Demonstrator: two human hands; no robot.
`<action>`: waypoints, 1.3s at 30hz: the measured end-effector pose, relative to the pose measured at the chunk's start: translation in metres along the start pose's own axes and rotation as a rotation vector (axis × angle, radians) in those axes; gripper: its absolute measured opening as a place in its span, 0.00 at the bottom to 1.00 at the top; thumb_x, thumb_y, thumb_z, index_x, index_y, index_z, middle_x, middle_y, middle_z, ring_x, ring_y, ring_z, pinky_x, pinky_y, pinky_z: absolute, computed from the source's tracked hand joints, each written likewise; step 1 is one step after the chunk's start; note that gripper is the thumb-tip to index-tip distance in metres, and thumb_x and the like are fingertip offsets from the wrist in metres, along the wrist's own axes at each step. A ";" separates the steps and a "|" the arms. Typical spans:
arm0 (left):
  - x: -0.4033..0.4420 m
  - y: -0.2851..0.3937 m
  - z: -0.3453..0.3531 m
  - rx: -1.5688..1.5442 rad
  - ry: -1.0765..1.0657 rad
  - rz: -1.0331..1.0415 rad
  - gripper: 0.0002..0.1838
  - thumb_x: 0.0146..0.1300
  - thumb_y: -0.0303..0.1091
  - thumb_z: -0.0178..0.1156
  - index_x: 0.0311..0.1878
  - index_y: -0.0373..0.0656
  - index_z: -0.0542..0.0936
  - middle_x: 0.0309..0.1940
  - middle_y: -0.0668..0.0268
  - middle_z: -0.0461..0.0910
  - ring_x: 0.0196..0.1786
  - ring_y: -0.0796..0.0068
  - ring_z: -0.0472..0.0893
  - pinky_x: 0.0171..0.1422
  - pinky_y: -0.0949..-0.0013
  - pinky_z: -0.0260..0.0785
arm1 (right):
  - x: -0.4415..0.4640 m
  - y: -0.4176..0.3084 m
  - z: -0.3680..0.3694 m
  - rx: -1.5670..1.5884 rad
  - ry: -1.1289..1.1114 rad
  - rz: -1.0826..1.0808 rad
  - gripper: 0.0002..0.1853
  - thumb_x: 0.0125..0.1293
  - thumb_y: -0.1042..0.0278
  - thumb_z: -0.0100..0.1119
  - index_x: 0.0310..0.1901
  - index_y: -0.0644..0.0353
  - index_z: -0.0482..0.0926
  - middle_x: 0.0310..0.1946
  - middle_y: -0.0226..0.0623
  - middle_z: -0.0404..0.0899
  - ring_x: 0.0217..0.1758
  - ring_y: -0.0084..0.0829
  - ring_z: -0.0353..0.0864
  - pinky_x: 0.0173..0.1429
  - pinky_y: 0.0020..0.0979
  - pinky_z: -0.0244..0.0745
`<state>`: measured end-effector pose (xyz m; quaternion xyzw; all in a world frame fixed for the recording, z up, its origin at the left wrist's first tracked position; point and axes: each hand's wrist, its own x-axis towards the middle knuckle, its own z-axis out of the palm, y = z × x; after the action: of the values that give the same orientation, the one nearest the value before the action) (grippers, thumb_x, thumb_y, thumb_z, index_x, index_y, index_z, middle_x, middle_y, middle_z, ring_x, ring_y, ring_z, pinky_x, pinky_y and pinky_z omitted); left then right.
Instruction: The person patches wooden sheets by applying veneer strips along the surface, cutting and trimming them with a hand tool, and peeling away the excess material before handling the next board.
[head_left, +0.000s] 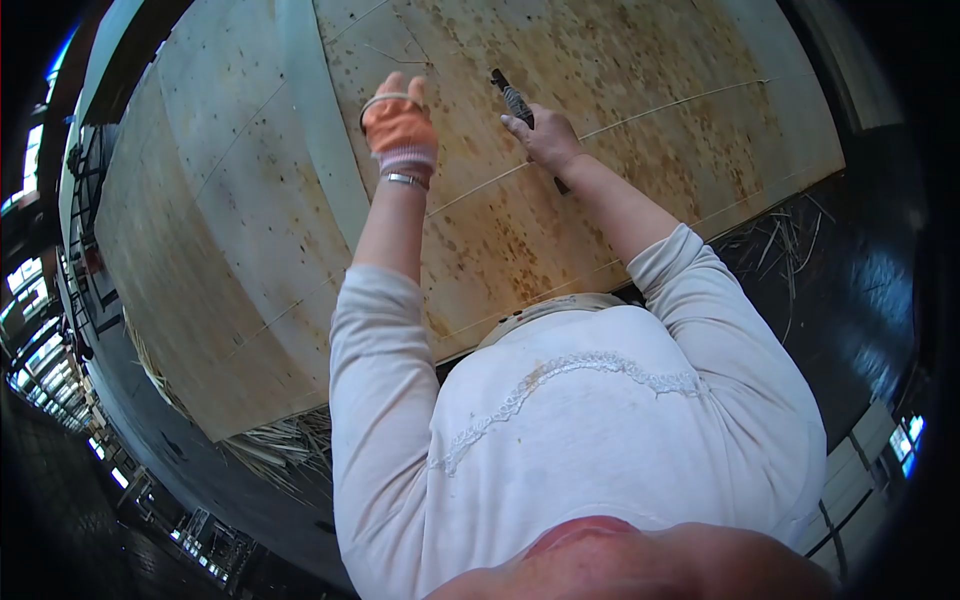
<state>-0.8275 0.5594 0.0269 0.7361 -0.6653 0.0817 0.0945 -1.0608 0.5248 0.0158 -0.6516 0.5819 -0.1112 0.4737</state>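
My left hand [402,125], in an orange glove with bare fingertips, lies over a spotted wood veneer sheet [470,230]. Its fingers stretch forward, and a thin band loops around them. To its right, my right hand [552,140] is bare and closed around a knife-like tool [515,102] with a grey wrapped handle. One dark end of the tool points away from me; a short dark piece shows below the hand. Left of my left hand, a pale strip [318,120] runs along the sheet beside a lighter veneer sheet [240,150].
Thin light strings [680,103] cross the veneer. Scraps of veneer [285,445] stick out under the near left edge, and more thin strips [785,240] lie on the dark surface at right. My body stands against the near edge.
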 end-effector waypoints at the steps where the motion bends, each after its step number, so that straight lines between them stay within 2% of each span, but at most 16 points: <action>1: 0.024 -0.002 0.007 0.069 0.055 0.058 0.19 0.60 0.39 0.61 0.56 0.53 0.79 0.62 0.59 0.74 0.60 0.56 0.76 0.65 0.54 0.65 | 0.002 -0.007 0.000 -0.072 0.009 -0.003 0.22 0.64 0.47 0.62 0.40 0.62 0.76 0.34 0.49 0.82 0.41 0.49 0.83 0.46 0.44 0.75; 3: 0.060 -0.008 0.018 0.206 0.165 0.172 0.17 0.60 0.40 0.59 0.54 0.52 0.79 0.57 0.59 0.79 0.58 0.57 0.78 0.64 0.55 0.65 | 0.002 -0.020 0.000 -0.204 0.007 0.005 0.23 0.65 0.47 0.61 0.44 0.62 0.74 0.39 0.51 0.82 0.46 0.51 0.82 0.50 0.46 0.74; 6: 0.093 -0.022 0.054 0.201 -0.392 0.054 0.13 0.61 0.41 0.55 0.47 0.51 0.81 0.45 0.62 0.85 0.49 0.58 0.83 0.59 0.57 0.68 | 0.018 -0.030 0.008 -0.300 0.034 -0.045 0.23 0.66 0.48 0.59 0.48 0.62 0.72 0.41 0.52 0.82 0.48 0.52 0.81 0.52 0.47 0.75; 7: 0.090 -0.021 0.054 0.199 -0.401 0.060 0.11 0.61 0.39 0.54 0.45 0.51 0.81 0.41 0.63 0.85 0.46 0.59 0.83 0.56 0.56 0.69 | 0.023 -0.033 0.012 -0.315 0.048 -0.075 0.22 0.67 0.49 0.58 0.49 0.61 0.71 0.41 0.51 0.82 0.48 0.52 0.81 0.52 0.47 0.75; 9: 0.070 -0.017 0.044 0.202 -0.419 0.072 0.09 0.60 0.36 0.52 0.39 0.50 0.80 0.34 0.64 0.86 0.40 0.62 0.85 0.51 0.55 0.70 | 0.031 -0.050 0.019 -0.349 0.045 -0.030 0.21 0.68 0.50 0.56 0.50 0.61 0.71 0.42 0.51 0.82 0.49 0.52 0.82 0.53 0.47 0.76; 10: 0.048 -0.019 0.054 0.211 -0.289 0.073 0.09 0.62 0.39 0.52 0.36 0.49 0.80 0.33 0.62 0.86 0.38 0.60 0.84 0.48 0.55 0.69 | 0.036 -0.057 0.024 -0.369 0.041 -0.010 0.20 0.69 0.51 0.55 0.50 0.60 0.71 0.43 0.51 0.82 0.49 0.52 0.82 0.53 0.47 0.76; 14: -0.051 -0.009 0.003 -0.131 -0.509 0.026 0.17 0.63 0.49 0.55 0.29 0.46 0.81 0.27 0.59 0.84 0.32 0.55 0.83 0.41 0.55 0.72 | 0.054 -0.071 0.040 -0.470 0.006 -0.032 0.19 0.70 0.52 0.54 0.50 0.60 0.71 0.45 0.49 0.83 0.51 0.48 0.83 0.55 0.46 0.76; 15: -0.078 -0.008 -0.014 -0.274 -0.548 -0.024 0.17 0.62 0.49 0.57 0.28 0.47 0.82 0.25 0.58 0.83 0.30 0.53 0.83 0.39 0.55 0.74 | 0.056 -0.075 0.041 -0.487 -0.005 -0.014 0.19 0.70 0.52 0.54 0.50 0.60 0.72 0.45 0.49 0.83 0.51 0.48 0.83 0.54 0.47 0.76; 17: -0.126 -0.005 -0.041 -0.304 -0.746 -0.121 0.14 0.63 0.46 0.58 0.32 0.46 0.84 0.28 0.54 0.83 0.33 0.50 0.83 0.42 0.54 0.75 | 0.059 -0.080 0.045 -0.519 -0.017 -0.004 0.19 0.69 0.52 0.54 0.50 0.60 0.72 0.46 0.48 0.83 0.52 0.46 0.83 0.54 0.47 0.77; 21: -0.203 -0.003 -0.055 -0.415 -0.470 -0.126 0.07 0.57 0.40 0.61 0.31 0.48 0.81 0.31 0.58 0.82 0.34 0.53 0.81 0.39 0.53 0.70 | 0.074 -0.082 0.049 -0.575 -0.020 -0.018 0.20 0.69 0.53 0.54 0.52 0.60 0.73 0.47 0.46 0.84 0.52 0.45 0.84 0.54 0.46 0.77; 22: -0.221 -0.003 -0.047 -0.440 -0.372 -0.119 0.05 0.54 0.37 0.62 0.34 0.50 0.78 0.30 0.63 0.79 0.35 0.56 0.78 0.40 0.53 0.66 | 0.075 -0.081 0.050 -0.586 -0.022 -0.019 0.20 0.69 0.53 0.54 0.53 0.60 0.73 0.47 0.46 0.84 0.52 0.45 0.84 0.55 0.46 0.77; 25: -0.242 0.005 -0.028 -0.395 -0.095 -0.058 0.07 0.54 0.36 0.63 0.35 0.51 0.76 0.29 0.66 0.76 0.34 0.59 0.77 0.41 0.54 0.65 | 0.073 -0.080 0.049 -0.625 -0.036 -0.002 0.21 0.68 0.52 0.54 0.54 0.60 0.74 0.49 0.46 0.83 0.54 0.44 0.84 0.56 0.44 0.77; 26: -0.242 0.007 -0.027 -0.380 -0.147 -0.085 0.05 0.58 0.32 0.61 0.37 0.49 0.76 0.32 0.65 0.77 0.37 0.57 0.77 0.43 0.54 0.64 | 0.069 -0.079 0.047 -0.631 -0.043 0.002 0.21 0.68 0.52 0.54 0.53 0.60 0.75 0.49 0.45 0.83 0.54 0.43 0.84 0.56 0.44 0.77; 30: -0.245 0.007 -0.024 -0.374 -0.135 -0.093 0.04 0.59 0.33 0.60 0.37 0.51 0.76 0.33 0.66 0.78 0.38 0.58 0.78 0.46 0.53 0.64 | 0.050 -0.068 0.046 -0.668 -0.072 -0.016 0.21 0.68 0.52 0.53 0.53 0.60 0.75 0.50 0.45 0.84 0.54 0.43 0.84 0.56 0.43 0.77; 37: -0.246 0.009 -0.022 -0.353 -0.046 -0.071 0.06 0.59 0.35 0.61 0.38 0.52 0.75 0.33 0.65 0.77 0.36 0.58 0.77 0.44 0.53 0.64 | 0.004 -0.029 0.048 -0.660 -0.106 -0.026 0.20 0.70 0.51 0.52 0.52 0.60 0.72 0.46 0.48 0.84 0.54 0.46 0.82 0.56 0.46 0.75; 39: -0.247 0.008 -0.024 -0.345 -0.075 -0.076 0.05 0.59 0.35 0.61 0.38 0.53 0.76 0.33 0.66 0.78 0.37 0.59 0.77 0.46 0.53 0.63 | -0.015 -0.016 0.049 -0.663 -0.047 -0.057 0.19 0.69 0.51 0.54 0.49 0.60 0.73 0.42 0.47 0.84 0.49 0.45 0.84 0.51 0.45 0.77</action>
<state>-0.8604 0.8025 -0.0107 0.7361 -0.6442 -0.0645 0.1976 -1.0208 0.5600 0.0078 -0.7886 0.5569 0.0862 0.2461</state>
